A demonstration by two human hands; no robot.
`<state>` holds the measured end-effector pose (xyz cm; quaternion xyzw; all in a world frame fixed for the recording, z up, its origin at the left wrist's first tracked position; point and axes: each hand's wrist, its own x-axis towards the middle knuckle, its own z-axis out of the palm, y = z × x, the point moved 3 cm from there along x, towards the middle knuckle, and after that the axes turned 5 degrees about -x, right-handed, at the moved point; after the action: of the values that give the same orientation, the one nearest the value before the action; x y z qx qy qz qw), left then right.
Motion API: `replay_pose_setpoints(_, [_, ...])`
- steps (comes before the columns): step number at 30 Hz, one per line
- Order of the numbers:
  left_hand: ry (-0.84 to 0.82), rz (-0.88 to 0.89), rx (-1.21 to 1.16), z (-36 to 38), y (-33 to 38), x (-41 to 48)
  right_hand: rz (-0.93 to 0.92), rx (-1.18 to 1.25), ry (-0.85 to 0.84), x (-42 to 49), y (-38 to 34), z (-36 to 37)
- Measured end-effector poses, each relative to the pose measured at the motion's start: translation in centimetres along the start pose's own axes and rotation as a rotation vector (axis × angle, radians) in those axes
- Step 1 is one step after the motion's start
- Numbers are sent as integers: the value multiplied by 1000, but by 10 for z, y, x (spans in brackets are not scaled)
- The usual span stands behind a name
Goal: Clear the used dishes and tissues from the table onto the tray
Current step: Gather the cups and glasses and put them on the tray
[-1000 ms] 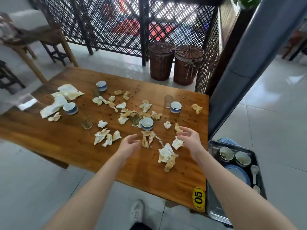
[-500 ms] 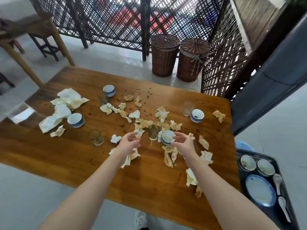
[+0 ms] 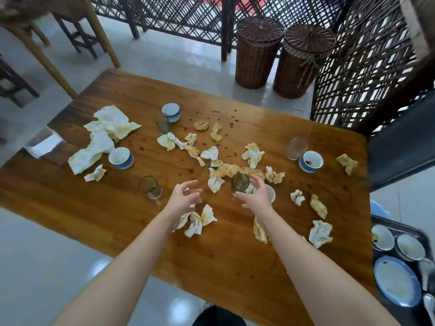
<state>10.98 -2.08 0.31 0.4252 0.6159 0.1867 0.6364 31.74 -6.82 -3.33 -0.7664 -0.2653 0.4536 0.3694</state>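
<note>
**Views:** 1.

**Head camera:** wide-angle, worn on the person. It faces forward and steeply down over the wooden table (image 3: 235, 267) from its near edge, at arm's reach.

**Framing:**
- Both forearms enter from the bottom, with the left hand (image 3: 184, 196) and right hand (image 3: 255, 196) near centre.
- The tray (image 3: 404, 228) is cropped at the near right.
- 2 wicker baskets (image 3: 257, 55) and a lattice screen (image 3: 176, 17) close the far side.

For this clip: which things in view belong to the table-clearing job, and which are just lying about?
Belongs to the job:
crumpled tissues
blue-and-white bowls
glasses
tray, already holding dishes
table

Just lying about:
wicker baskets
lattice screen
</note>
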Motion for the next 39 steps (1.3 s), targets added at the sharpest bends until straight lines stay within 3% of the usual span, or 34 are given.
replay_pose_setpoints(6, [97, -18, -46, -26, -9, -5, 80, -88, 52, 23, -2, 20])
replay_pose_setpoints(13, [186, 1, -95, -71, -22, -13, 23, -199, 112, 22, -16, 38])
replay_pose_setpoints(19, [298, -5, -186, -114, -30, -11, -190, -170, -20, 5, -63, 74])
replay_pose_setpoints(23, [326, -14, -181, -139, -34, -5, -190, -149, -101, -5, -80, 99])
replay_pose_setpoints(27, [290, -19, -118, -154, -37, 8, -175, -166, -133, -6, -80, 119])
replay_pose_setpoints(39, [65, 86, 36, -143, -36, 64, -118, -117, 1, -10, -61, 124])
